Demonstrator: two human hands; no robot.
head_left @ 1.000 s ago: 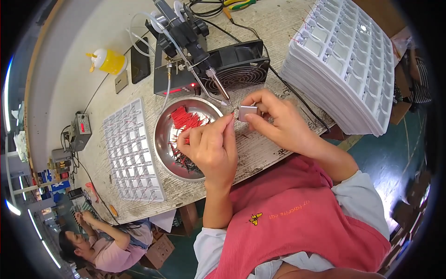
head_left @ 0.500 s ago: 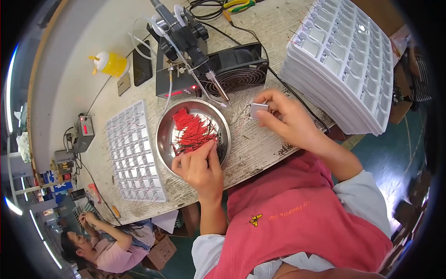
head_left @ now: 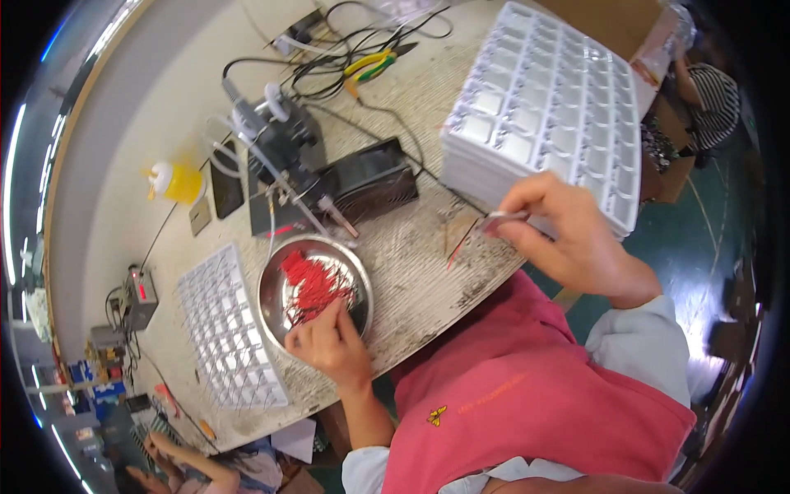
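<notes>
My right hand (head_left: 568,239) pinches a small flat silver piece (head_left: 504,219) between thumb and fingers, in front of the stack of white trays. A red wire (head_left: 454,255) and a dark one trail from the piece toward the bench. My left hand (head_left: 331,344) reaches into a round metal bowl (head_left: 368,290), fingers closed at the near edge of a heap of red wires (head_left: 313,284) with dark ends. What its fingertips hold, if anything, is hidden. A soldering iron (head_left: 339,218) in a stand points down just beyond the bowl.
Beside the bowl lies a white compartment tray (head_left: 234,329) with silver pieces. Tall stacked white trays (head_left: 543,107) stand at right. A black fan unit (head_left: 370,177), yellow-green pliers (head_left: 370,64), cables and a yellow bottle (head_left: 177,183) are farther back. Another person's arm (head_left: 193,465) shows at lower left.
My right hand has moved right, away from the iron tip to the tray stack, turning the silver piece edge-on. My left hand stays at the wires in the bowl. The whole view has shifted.
</notes>
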